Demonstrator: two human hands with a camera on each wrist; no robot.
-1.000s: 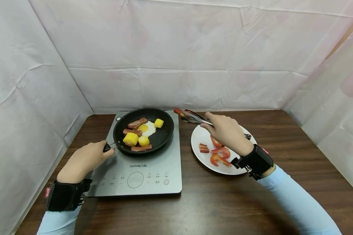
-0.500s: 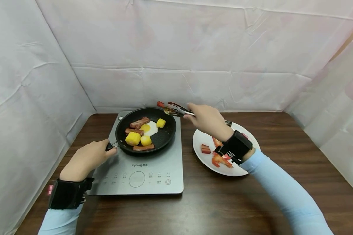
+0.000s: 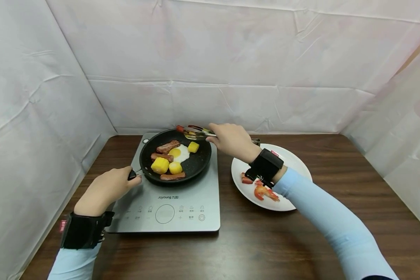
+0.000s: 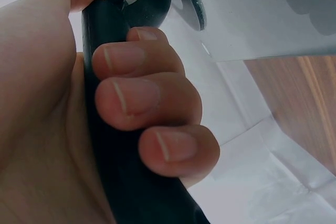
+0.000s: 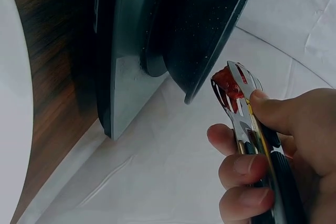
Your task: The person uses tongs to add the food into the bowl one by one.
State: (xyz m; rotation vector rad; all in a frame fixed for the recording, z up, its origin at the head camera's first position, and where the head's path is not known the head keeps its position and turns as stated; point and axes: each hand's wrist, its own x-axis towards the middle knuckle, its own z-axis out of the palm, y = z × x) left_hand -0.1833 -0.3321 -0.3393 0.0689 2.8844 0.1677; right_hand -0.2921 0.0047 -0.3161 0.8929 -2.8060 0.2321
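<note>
My left hand (image 3: 108, 190) grips the black handle (image 4: 118, 156) of a frying pan (image 3: 197, 167), fingers wrapped round it in the left wrist view. Inside the pan lie a fried egg (image 3: 184, 155), several yellow chunks (image 3: 160, 165) and browned meat strips (image 3: 168, 146). Metal tongs (image 5: 244, 124) are held in my right hand (image 3: 231, 142), thumb on one side and fingers curled on the other. Between the tong tips is a reddish piece of food (image 5: 226, 81). In the head view the tips hang over the pan's far right rim.
Under the pan is a silver induction cooktop (image 3: 199, 198). To its right, a white plate (image 3: 297, 163) bears shrimp (image 3: 264, 191) and a red-and-white piece (image 3: 245, 179), partly hidden by my right wrist. White sheeting (image 3: 210, 105) stands behind the wooden table (image 3: 336, 186).
My right hand has moved left from above the plate to the pan's far right rim, carrying the tongs and the reddish piece. The left hand keeps its grip on the pan handle.
</note>
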